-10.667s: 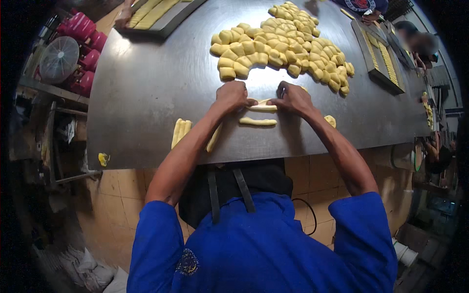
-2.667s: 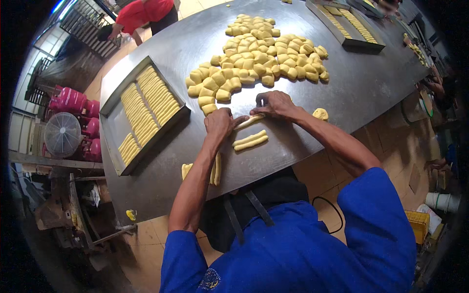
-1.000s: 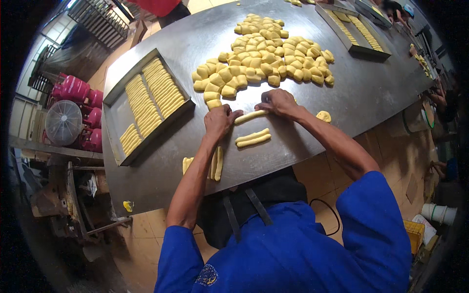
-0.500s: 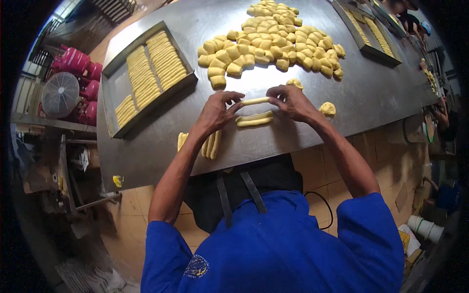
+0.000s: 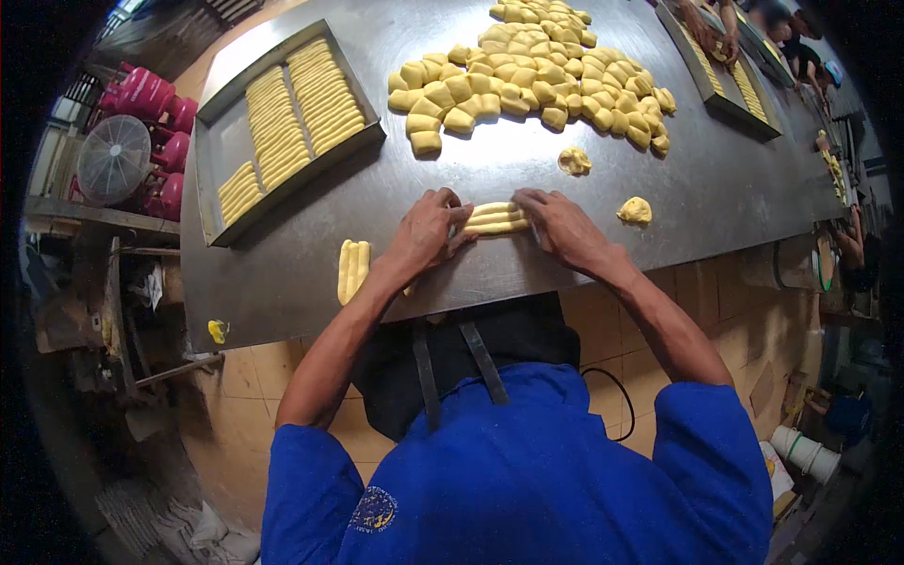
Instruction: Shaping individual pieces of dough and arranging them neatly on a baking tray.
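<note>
hands closer vs 0.5s ago | left hand (image 5: 426,231) & right hand (image 5: 563,226) flat on dough sticks (image 5: 496,218) | near table edge (image 5: 490,287)

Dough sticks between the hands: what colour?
Pale yellow. The dough sticks lie between the left hand and right hand; head view.

dough rolls (image 5: 496,218) now pressed together, hands closed in

Steel table (image 5: 603,198), dough pile (image 5: 527,80), baking tray (image 5: 212,141), rolled dough sticks (image 5: 496,218)
</note>
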A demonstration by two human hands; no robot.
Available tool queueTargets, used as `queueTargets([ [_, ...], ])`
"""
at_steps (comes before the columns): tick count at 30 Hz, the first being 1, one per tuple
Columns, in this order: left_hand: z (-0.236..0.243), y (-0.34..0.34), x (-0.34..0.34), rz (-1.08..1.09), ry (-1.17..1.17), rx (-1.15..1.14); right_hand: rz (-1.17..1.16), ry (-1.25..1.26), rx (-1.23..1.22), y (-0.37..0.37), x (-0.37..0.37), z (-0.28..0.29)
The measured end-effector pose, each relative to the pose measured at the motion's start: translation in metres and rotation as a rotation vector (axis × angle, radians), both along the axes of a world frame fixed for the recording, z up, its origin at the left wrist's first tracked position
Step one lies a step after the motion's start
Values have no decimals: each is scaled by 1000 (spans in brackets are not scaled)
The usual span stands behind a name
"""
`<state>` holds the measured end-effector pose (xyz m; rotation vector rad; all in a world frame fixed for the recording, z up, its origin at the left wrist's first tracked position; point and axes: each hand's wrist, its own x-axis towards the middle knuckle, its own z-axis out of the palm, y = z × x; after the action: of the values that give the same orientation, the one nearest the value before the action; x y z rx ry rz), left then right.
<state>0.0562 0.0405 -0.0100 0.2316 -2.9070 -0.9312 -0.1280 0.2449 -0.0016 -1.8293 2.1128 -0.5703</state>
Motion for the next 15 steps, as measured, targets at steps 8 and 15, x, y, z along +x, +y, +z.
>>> queueTargets([
  [8, 196, 62, 57, -336, 530, 1054, -34, 160, 165, -16, 4, -4],
  [15, 232, 117, 146, -86, 717, 842, 15, 129, 186, -18, -1, 8],
])
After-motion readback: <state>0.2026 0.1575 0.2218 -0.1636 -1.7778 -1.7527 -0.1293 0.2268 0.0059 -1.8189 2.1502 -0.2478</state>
